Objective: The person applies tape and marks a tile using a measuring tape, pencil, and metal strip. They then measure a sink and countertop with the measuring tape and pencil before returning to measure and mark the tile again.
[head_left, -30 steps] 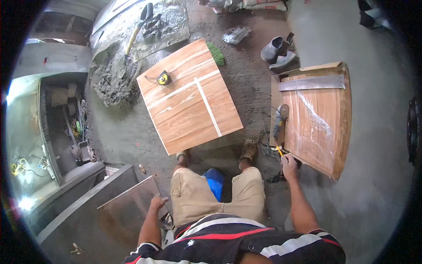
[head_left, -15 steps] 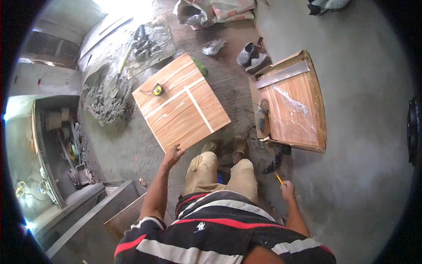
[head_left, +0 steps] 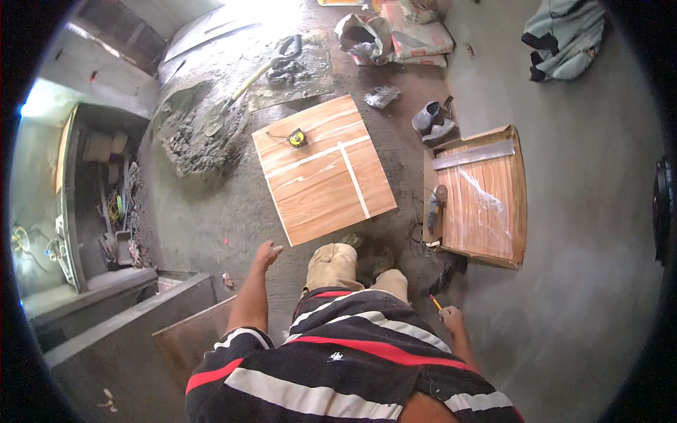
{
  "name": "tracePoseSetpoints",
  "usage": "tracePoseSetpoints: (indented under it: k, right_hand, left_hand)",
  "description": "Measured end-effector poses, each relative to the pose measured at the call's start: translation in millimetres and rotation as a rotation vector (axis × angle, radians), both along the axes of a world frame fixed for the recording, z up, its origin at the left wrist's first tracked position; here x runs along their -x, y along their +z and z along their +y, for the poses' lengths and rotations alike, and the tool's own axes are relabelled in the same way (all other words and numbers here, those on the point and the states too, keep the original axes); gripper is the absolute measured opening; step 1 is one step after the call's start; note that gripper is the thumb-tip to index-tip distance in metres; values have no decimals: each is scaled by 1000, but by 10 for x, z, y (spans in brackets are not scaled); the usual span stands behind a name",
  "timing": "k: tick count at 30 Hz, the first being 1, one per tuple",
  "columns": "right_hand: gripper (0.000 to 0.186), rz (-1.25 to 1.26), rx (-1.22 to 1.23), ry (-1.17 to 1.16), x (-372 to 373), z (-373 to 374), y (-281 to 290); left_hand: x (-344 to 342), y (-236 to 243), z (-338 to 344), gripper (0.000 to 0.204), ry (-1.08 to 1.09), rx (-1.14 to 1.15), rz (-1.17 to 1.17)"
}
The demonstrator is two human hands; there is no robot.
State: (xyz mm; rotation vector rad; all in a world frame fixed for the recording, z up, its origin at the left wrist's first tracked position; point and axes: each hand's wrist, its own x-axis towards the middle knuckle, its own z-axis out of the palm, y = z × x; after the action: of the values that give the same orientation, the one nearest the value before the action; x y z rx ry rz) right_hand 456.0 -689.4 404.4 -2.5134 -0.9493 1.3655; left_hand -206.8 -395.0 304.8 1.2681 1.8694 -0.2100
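Note:
A large square wood-grain tile (head_left: 324, 204) with pale strips across it lies on the grey floor in front of me. On its far left part rests a yellow and black tape measure (head_left: 297, 138). Just off the tile's near left corner is my left hand (head_left: 266, 256), holding nothing, its fingers partly bent and a small gap from the edge. Low on my right side, my right hand (head_left: 451, 319) grips a yellow pencil (head_left: 436, 303), which points forward and left.
To the right, an open cardboard box (head_left: 520, 204) holds plastic-wrapped wood-grain tiles, with an angle grinder (head_left: 436, 204) at its left side. Beyond it stand grey shoes (head_left: 430, 120). A shovel (head_left: 250, 81) lies in wet mortar (head_left: 187, 134). Bags (head_left: 423, 41) and a grey jacket (head_left: 568, 35) lie farther off.
My left hand has come away from the tile's near left corner. The view has shifted, and my legs stand differently. The pencil stays in my right hand.

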Motion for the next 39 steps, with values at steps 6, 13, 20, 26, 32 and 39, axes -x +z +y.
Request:
tracePoseSetpoints:
  k: [6, 13, 20, 26, 32, 39]
  right_hand:
    - [24, 5, -141, 140, -105, 1073, 111]
    - [28, 102, -142, 298, -544, 1198, -342]
    - [36, 34, 84, 648, -612, 1436, 74]
    - [57, 11, 1, 710, -734, 1713, -506]
    - [31, 22, -79, 589, -525, 1716, -202]
    - [32, 37, -133, 638, -585, 1362, -321]
  left_hand:
    - [102, 188, -793, 68, 223, 37, 10]
    - [-243, 254, -1648, 76, 363, -13, -22]
    - [-426, 309, -2444, 75, 466, 18, -6]
    - [-365, 207, -2991, 73, 668, 146, -50]
    - [-280, -166, -2778, 65, 577, 29, -25]
    - [-220, 224, -2409, 72, 561, 38, -121]
